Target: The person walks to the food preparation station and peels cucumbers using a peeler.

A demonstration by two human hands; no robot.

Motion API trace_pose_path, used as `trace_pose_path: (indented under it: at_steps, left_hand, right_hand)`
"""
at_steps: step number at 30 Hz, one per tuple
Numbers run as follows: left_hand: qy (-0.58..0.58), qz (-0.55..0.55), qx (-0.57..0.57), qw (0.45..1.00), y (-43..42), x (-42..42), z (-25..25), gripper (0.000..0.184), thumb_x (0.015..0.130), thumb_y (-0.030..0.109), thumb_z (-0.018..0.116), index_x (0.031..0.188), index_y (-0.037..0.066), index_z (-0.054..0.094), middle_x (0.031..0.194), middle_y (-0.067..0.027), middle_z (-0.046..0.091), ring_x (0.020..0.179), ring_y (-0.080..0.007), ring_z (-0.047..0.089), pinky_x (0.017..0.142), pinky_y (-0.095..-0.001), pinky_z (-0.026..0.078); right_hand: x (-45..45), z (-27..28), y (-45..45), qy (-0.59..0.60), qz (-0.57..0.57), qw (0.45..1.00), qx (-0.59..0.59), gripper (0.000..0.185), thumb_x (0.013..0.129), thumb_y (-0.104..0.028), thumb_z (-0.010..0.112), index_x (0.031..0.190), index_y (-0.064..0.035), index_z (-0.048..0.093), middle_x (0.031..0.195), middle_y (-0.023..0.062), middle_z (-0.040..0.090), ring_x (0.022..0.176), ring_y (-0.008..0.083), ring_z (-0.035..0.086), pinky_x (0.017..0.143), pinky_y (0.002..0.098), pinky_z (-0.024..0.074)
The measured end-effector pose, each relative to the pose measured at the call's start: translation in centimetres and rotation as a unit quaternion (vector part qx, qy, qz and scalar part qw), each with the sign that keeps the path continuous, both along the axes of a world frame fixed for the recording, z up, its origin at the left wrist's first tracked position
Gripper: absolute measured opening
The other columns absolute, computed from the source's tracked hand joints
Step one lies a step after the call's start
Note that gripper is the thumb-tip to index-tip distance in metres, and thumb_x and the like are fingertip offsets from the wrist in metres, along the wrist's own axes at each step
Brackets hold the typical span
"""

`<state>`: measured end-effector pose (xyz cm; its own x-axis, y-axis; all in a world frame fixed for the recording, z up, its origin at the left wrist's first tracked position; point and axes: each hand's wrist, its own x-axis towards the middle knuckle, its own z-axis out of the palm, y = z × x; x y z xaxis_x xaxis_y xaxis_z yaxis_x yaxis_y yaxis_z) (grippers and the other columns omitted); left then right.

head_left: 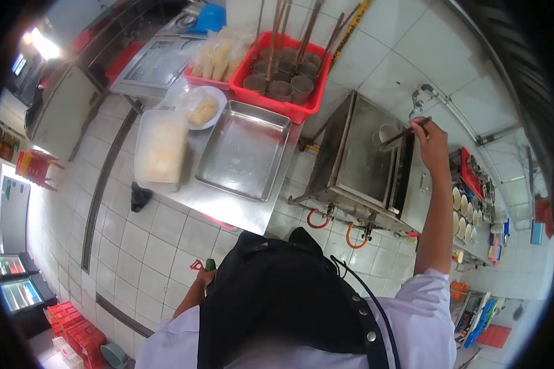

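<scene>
My right hand is closed round the dark stick handle of a noodle strainer. The strainer's round mesh basket hangs over the right side of a steel boiling tank with cloudy liquid in it. Low on the left, by the black apron, my left hand is partly hidden and closed on a green object. A small red piece shows beside its fingers; what these are I cannot make out. Above the tank's back edge is a metal tap.
On the steel table stand a shallow metal tray, a white tub, a plate of pale food and a red basin of long-handled strainers. Hoses hang under the tank. Bowls stand to the right.
</scene>
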<state>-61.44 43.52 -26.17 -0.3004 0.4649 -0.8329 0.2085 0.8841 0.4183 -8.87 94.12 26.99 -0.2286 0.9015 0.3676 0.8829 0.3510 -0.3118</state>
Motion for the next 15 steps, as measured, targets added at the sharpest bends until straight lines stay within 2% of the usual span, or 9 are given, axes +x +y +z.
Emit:
trace_pose_path:
  at_steps: [2, 3, 6, 7, 8, 10, 11, 15]
  left_hand:
    - [0.015, -0.003, -0.024, 1.0, 0.3, 0.7, 0.5, 0.063, 0.076, 0.037, 0.083, 0.115, -0.012, 0.071, 0.107, -0.0232, 0.075, 0.097, -0.0316, 0.076, 0.084, -0.043, 0.06]
    - [0.017, 0.0, -0.024, 1.0, 0.6, 1.0, 1.0, 0.063, 0.076, 0.037, 0.083, 0.115, -0.012, 0.071, 0.107, -0.0232, 0.075, 0.097, -0.0316, 0.076, 0.084, -0.043, 0.06]
    - [-0.037, 0.056, -0.019, 0.998, 1.7, 1.3, 1.8, 0.068, 0.073, 0.039, 0.086, 0.116, -0.012, 0.07, 0.11, -0.0234, 0.075, 0.101, -0.0334, 0.075, 0.087, -0.0443, 0.06]
    - [0.005, 0.049, 0.013, 0.999, 0.2, 0.7, -4.4, 0.061, 0.075, 0.035, 0.086, 0.112, -0.011, 0.069, 0.103, -0.0217, 0.075, 0.09, -0.0322, 0.076, 0.081, -0.0443, 0.061]
    - [0.004, 0.052, 0.015, 0.998, 0.8, 0.8, -3.4, 0.061, 0.075, 0.035, 0.086, 0.112, -0.011, 0.069, 0.103, -0.0217, 0.075, 0.09, -0.0322, 0.076, 0.081, -0.0443, 0.061]
    - [-0.069, 0.079, 0.028, 0.994, 2.4, 1.3, 1.4, 0.05, 0.077, 0.029, 0.086, 0.105, -0.009, 0.068, 0.091, -0.0184, 0.074, 0.075, -0.0282, 0.074, 0.07, -0.0425, 0.061]
    - [-0.056, 0.13, 0.056, 0.988, 2.6, 2.1, 3.0, 0.041, 0.079, 0.025, 0.085, 0.099, -0.006, 0.067, 0.081, -0.0158, 0.071, 0.063, -0.0253, 0.071, 0.061, -0.0406, 0.059]
    - [-0.081, 0.156, 0.065, 0.982, 1.7, 2.4, 3.5, 0.04, 0.079, 0.025, 0.085, 0.097, -0.006, 0.067, 0.077, -0.015, 0.07, 0.062, -0.0255, 0.071, 0.058, -0.0403, 0.058]
  right_hand:
    - [-2.4, 2.8, -1.0, 0.042, 0.019, 0.999, 0.014, 0.024, 0.102, -0.027, 0.069, 0.11, -0.0052, 0.076, 0.093, 0.0102, 0.074, 0.083, 0.021, 0.068, 0.078, 0.0336, 0.0507]
    - [-3.6, 4.1, -1.6, 0.084, 0.029, 0.996, 0.024, 0.024, 0.102, -0.024, 0.069, 0.11, -0.0031, 0.076, 0.092, 0.0095, 0.074, 0.082, 0.0174, 0.067, 0.076, 0.0308, 0.0507]
    - [-6.4, 6.3, -1.8, 0.115, 0.063, 0.989, 0.075, 0.026, 0.102, -0.025, 0.069, 0.112, -0.0013, 0.075, 0.089, 0.0079, 0.072, 0.082, 0.015, 0.066, 0.077, 0.0304, 0.0504]
    - [-7.6, 6.5, -2.0, 0.123, 0.068, 0.987, 0.084, 0.026, 0.102, -0.024, 0.069, 0.111, -0.0007, 0.076, 0.09, 0.0078, 0.073, 0.082, 0.0165, 0.066, 0.078, 0.03, 0.0507]
    - [-8.4, 6.1, -1.7, 0.122, 0.072, 0.986, 0.085, 0.026, 0.102, -0.024, 0.069, 0.111, -0.0007, 0.076, 0.09, 0.0078, 0.073, 0.082, 0.0165, 0.066, 0.078, 0.03, 0.0507]
    - [-10.0, 4.3, -0.6, 0.133, 0.105, 0.98, 0.101, 0.025, 0.102, -0.023, 0.069, 0.11, -0.0004, 0.077, 0.091, 0.0091, 0.075, 0.084, 0.0163, 0.067, 0.079, 0.0293, 0.0505]
    - [-11.7, 3.6, -0.8, 0.153, 0.109, 0.979, 0.082, 0.025, 0.102, -0.023, 0.069, 0.109, -0.0007, 0.078, 0.091, 0.0097, 0.076, 0.084, 0.0168, 0.067, 0.081, 0.0287, 0.0502]
    - [-14.8, -0.4, 1.0, 0.161, 0.15, 0.975, 0.019, 0.028, 0.104, -0.027, 0.066, 0.11, -0.0022, 0.077, 0.087, 0.0103, 0.075, 0.08, 0.0213, 0.069, 0.083, 0.0354, 0.0504]
